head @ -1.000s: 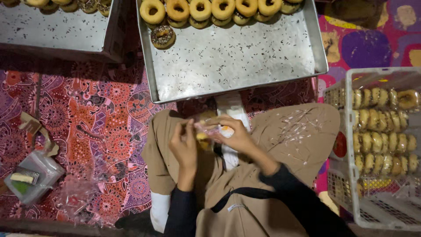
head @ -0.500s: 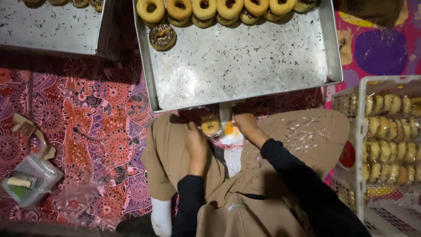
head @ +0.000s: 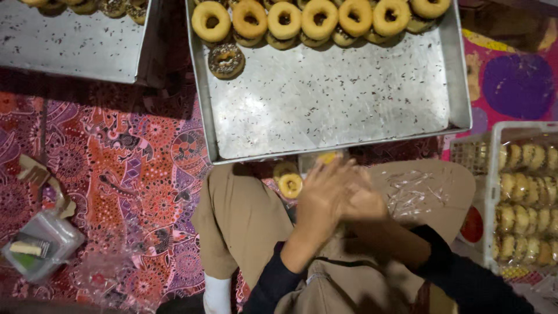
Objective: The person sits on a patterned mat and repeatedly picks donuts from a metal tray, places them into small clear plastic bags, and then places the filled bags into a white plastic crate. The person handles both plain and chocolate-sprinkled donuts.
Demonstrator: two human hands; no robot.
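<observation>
My left hand [head: 318, 203] and my right hand [head: 365, 200] are pressed together over my lap, both blurred by motion. A small yellow piece [head: 328, 157] shows just past the left fingertips; whether a hand holds it is unclear. A yellow-glazed doughnut [head: 289, 185] lies between my knees, just left of my left hand. Directly ahead sits a large metal tray [head: 337, 104] with a row of yellow doughnuts [head: 302, 18] along its far side and one dark sprinkled doughnut [head: 225, 60].
A second metal tray [head: 70, 43] lies at the far left. A white crate [head: 494, 192] of packed doughnuts stands at the right. A clear plastic box [head: 40, 247] rests on the patterned cloth [head: 116, 163]. Thin clear strips [head: 415, 192] lie on my right thigh.
My hands have come together and shifted right over my lap. The white wrapper seen between them before is hidden. The view has tilted closer to the tray.
</observation>
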